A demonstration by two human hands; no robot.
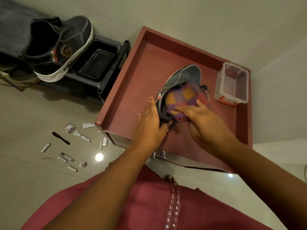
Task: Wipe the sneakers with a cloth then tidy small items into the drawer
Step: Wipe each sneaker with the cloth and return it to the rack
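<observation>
A dark grey sneaker [186, 75] lies on the reddish cabinet top [132, 90], toe pointing away from me. My left hand [150, 123] holds its heel end, fingers spread along the side. My right hand [199, 118] presses a checked purple, orange and red cloth [184, 98] against the sneaker's opening. The second dark sneaker [56, 47] with a white sole rests on a black rack at the upper left. Several small items [66, 146], such as tubes, a black comb and sachets, lie scattered on the floor to the left.
A clear plastic box [232, 83] with red clips stands on the cabinet top at the right. A black tray [95, 59] sits on the rack beside the second sneaker. Metal drawer handles [159, 155] show below the cabinet's front edge. Pale tiled floor surrounds it.
</observation>
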